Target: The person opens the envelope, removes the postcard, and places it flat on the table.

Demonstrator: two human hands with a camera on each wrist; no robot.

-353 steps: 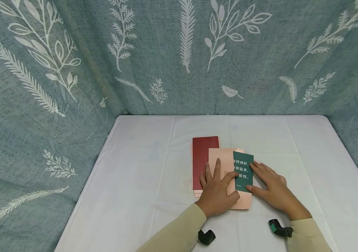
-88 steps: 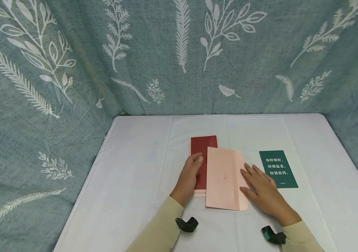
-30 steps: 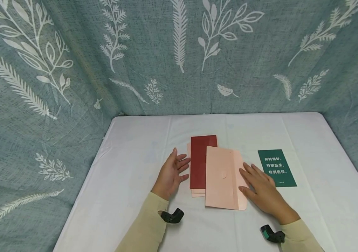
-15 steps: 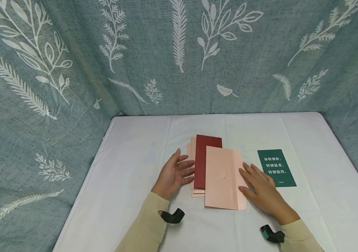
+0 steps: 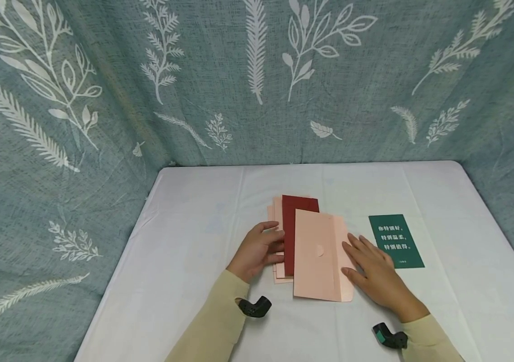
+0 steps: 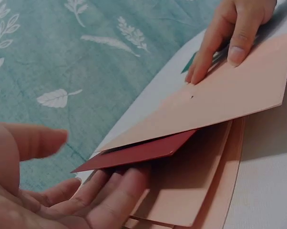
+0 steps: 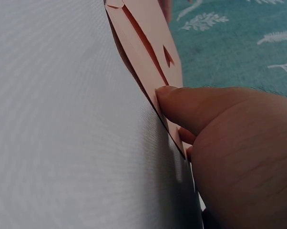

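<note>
A pink envelope (image 5: 313, 256) lies face down with its flap unfolded to the right. My right hand (image 5: 374, 274) rests on that flap, fingers extended; the right wrist view shows its thumb (image 7: 174, 98) on the paper. Partly under the envelope is a flat dark red card (image 5: 289, 221). My left hand (image 5: 257, 249) has its fingers (image 6: 129, 186) beneath the red card's left edge, while its thumb (image 6: 46, 143) stands apart above. In the left wrist view the red card is tilted up, over more pink envelopes (image 6: 181, 186). Their far parts are hidden.
A green card (image 5: 397, 234) with white printed characters lies to the right, just beyond my right hand. The white tablecloth (image 5: 193, 226) covers the table. A blue-green leaf-patterned curtain (image 5: 239, 136) hangs behind and at the sides.
Since the oldest frame, the green card has come out of the pink envelope to the right. Lately the red card has shifted right, and my left hand has slid under its edge.
</note>
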